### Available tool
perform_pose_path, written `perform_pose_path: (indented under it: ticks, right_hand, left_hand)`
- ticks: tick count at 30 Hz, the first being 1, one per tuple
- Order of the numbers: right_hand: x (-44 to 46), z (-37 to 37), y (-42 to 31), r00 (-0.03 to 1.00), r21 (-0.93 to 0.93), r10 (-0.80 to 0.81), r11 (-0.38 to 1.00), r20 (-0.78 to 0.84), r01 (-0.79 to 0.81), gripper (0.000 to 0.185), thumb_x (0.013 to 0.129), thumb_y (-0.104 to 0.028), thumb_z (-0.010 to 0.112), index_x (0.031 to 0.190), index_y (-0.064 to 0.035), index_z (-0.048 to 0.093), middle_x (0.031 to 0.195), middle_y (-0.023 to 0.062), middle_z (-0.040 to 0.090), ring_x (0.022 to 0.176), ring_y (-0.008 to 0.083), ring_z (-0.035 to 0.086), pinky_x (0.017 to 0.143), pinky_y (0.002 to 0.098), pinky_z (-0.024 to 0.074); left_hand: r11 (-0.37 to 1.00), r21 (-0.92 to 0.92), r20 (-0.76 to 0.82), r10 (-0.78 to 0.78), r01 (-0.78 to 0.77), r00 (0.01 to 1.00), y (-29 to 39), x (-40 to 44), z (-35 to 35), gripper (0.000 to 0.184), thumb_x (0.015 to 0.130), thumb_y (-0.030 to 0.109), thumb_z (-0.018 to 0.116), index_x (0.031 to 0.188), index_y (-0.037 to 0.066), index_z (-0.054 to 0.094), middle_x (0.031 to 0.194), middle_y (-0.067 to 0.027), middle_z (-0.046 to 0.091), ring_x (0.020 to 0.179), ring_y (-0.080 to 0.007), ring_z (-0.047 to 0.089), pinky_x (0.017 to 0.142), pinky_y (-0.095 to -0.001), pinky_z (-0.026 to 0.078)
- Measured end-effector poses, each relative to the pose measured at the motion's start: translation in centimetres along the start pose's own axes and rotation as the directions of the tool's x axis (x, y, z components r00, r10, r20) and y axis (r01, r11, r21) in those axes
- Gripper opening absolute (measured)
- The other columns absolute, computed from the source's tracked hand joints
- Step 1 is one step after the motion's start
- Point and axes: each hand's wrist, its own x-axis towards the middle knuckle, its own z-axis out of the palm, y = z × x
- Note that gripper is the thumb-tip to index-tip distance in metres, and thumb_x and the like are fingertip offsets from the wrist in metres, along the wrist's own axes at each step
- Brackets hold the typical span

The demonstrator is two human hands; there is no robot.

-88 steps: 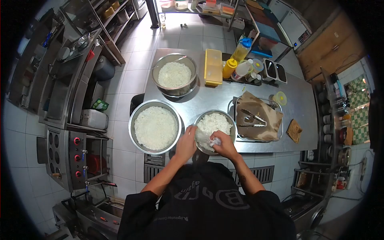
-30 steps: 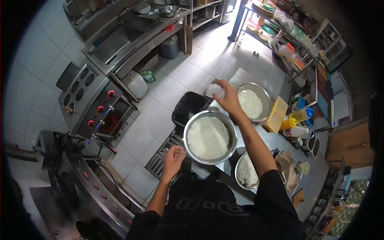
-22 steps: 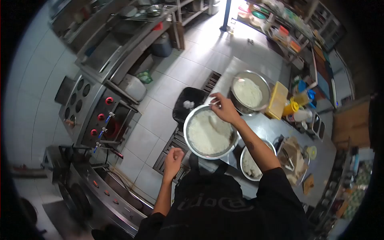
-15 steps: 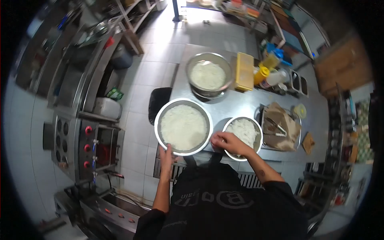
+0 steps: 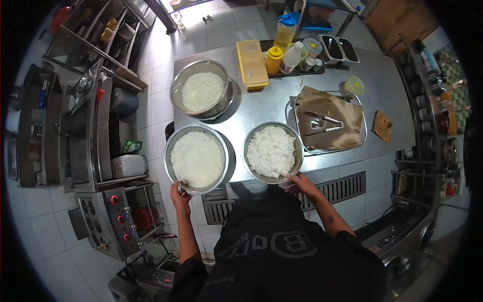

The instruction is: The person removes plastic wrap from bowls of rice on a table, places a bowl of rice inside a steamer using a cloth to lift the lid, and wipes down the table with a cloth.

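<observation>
"Left of centre in the frame, what is the left hand (image 5: 181, 197) at?"

"The lower-left rim of the larger bowl (image 5: 201, 191), which holds white rice (image 5: 197, 160). Its fingers are bent and touch the rim; how tightly they close on it, I cannot tell."

"And the right hand (image 5: 303, 185)?"

"Below and right of centre, at the lower-right rim of the smaller bowl (image 5: 299, 153). Those fingers are blurred, so I cannot tell whether they grip it."

"Rice in that one too?"

"Yes, in clumps, in the middle of the frame. Both bowls stand at the lower edge of the table (image 5: 251, 105), a little apart."

"What lies about them?"

"Above the larger bowl, a steel pot (image 5: 227, 95) of rice. Right of centre, a tray (image 5: 366, 132) lined with brown paper (image 5: 329, 142), tongs (image 5: 338, 125) on top. At upper middle, a yellow box (image 5: 253, 65) beside a yellow squeeze bottle (image 5: 273, 61)."
</observation>
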Motion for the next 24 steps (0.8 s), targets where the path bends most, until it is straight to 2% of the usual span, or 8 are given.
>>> perform_pose_path:
  ticks: [1, 3, 9, 14, 15, 19, 23, 24]
  right_hand:
    - [0.8, 0.2, 0.0, 1.0, -0.005, 0.003, 1.0, 0.016, -0.003, 0.054, 0.094, -0.044, 0.061, 0.121, 0.0027, 0.058, 0.103, 0.0167, 0.071, 0.088, 0.0295, 0.072, 0.076, 0.0402, 0.0584]
    - [2.9, 0.0, 0.6, 0.993, 0.452, -0.101, 0.89, 0.067, 0.06, 0.054, 0.092, -0.028, 0.058, 0.136, 0.0015, 0.047, 0.119, 0.0163, 0.067, 0.1, 0.0303, 0.07, 0.083, 0.0415, 0.0604]
    - [5.6, -0.9, -0.2, 0.979, 0.571, -0.015, 0.814, 0.203, -0.106, 0.051, 0.082, -0.008, 0.053, 0.131, 0.0047, 0.047, 0.123, 0.0181, 0.061, 0.108, 0.0324, 0.065, 0.088, 0.0478, 0.0605]
    - [5.8, -0.4, 0.4, 0.993, 0.448, 0.009, 0.892, 0.119, -0.061, 0.063, 0.082, -0.008, 0.051, 0.138, 0.0119, 0.032, 0.132, 0.025, 0.049, 0.114, 0.0404, 0.06, 0.084, 0.0528, 0.0624]
    - [3.9, 1.0, -1.0, 0.996, 0.472, -0.008, 0.881, 0.09, -0.036, 0.046, 0.08, -0.007, 0.054, 0.124, 0.0043, 0.047, 0.11, 0.0143, 0.058, 0.096, 0.0326, 0.063, 0.08, 0.0511, 0.0615]
    - [2.4, 1.9, -0.6, 0.966, 0.363, -0.136, 0.93, 0.219, 0.049, 0.051, 0.081, -0.012, 0.056, 0.129, 0.0019, 0.049, 0.13, 0.0145, 0.06, 0.116, 0.0309, 0.062, 0.095, 0.0507, 0.0531]
    - [1.5, 0.7, 0.7, 0.958, 0.358, -0.104, 0.934, 0.267, 0.001, 0.045, 0.08, -0.007, 0.057, 0.125, 0.0016, 0.054, 0.128, 0.0127, 0.061, 0.111, 0.027, 0.063, 0.092, 0.0436, 0.0558]
    - [0.5, 0.8, 1.1, 0.977, 0.302, -0.06, 0.953, 0.205, -0.005, 0.054, 0.081, -0.009, 0.056, 0.134, -0.0016, 0.049, 0.134, 0.0123, 0.056, 0.116, 0.0295, 0.06, 0.09, 0.0497, 0.0552]
  left_hand:
    - [0.997, -0.078, 0.014, -0.028, 0.029, 1.0, -0.1, -0.1, -0.2, 0.053, 0.095, 0.049, 0.058, 0.133, 0.014, 0.052, 0.117, -0.0144, 0.062, 0.102, -0.0296, 0.064, 0.078, -0.0453, 0.057]
    - [0.995, -0.098, -0.031, -0.03, 0.026, 0.999, -0.3, -1.7, 0.4, 0.059, 0.095, 0.054, 0.056, 0.135, 0.011, 0.051, 0.121, -0.015, 0.061, 0.104, -0.0298, 0.064, 0.078, -0.045, 0.057]
    - [0.998, 0.004, -0.154, -0.063, 0.065, 0.986, -5.2, -5.5, -1.5, 0.06, 0.1, 0.051, 0.05, 0.136, 0.003, 0.049, 0.114, -0.0166, 0.066, 0.098, -0.0283, 0.067, 0.082, -0.043, 0.056]
    - [0.985, 0.005, -0.161, -0.172, 0.175, 0.972, -11.9, -11.2, -2.3, 0.05, 0.101, 0.045, 0.044, 0.127, 0.003, 0.054, 0.11, -0.0168, 0.07, 0.094, -0.0288, 0.07, 0.087, -0.0424, 0.054]
    - [0.973, 0.033, -0.138, -0.222, 0.228, 0.965, -13.0, -12.8, -2.8, 0.045, 0.1, 0.044, 0.047, 0.118, 0.005, 0.058, 0.106, -0.0152, 0.072, 0.09, -0.0274, 0.07, 0.085, -0.0416, 0.055]
    - [0.955, -0.084, -0.196, -0.296, 0.285, 0.935, -15.7, -16.8, -3.8, 0.033, 0.096, 0.037, 0.055, 0.108, 0.007, 0.061, 0.092, -0.0093, 0.072, 0.08, -0.0219, 0.07, 0.074, -0.0363, 0.056]
    - [0.951, -0.042, -0.187, -0.307, 0.305, 0.933, -17.3, -18.0, -4.8, 0.03, 0.095, 0.032, 0.059, 0.108, 0.006, 0.063, 0.087, -0.0066, 0.069, 0.074, -0.018, 0.067, 0.066, -0.0324, 0.055]
    - [0.974, 0.014, -0.172, -0.22, 0.226, 0.96, -17.3, -18.5, -4.9, 0.031, 0.095, 0.034, 0.06, 0.106, 0.005, 0.063, 0.088, -0.0067, 0.068, 0.073, -0.0166, 0.066, 0.067, -0.0332, 0.055]
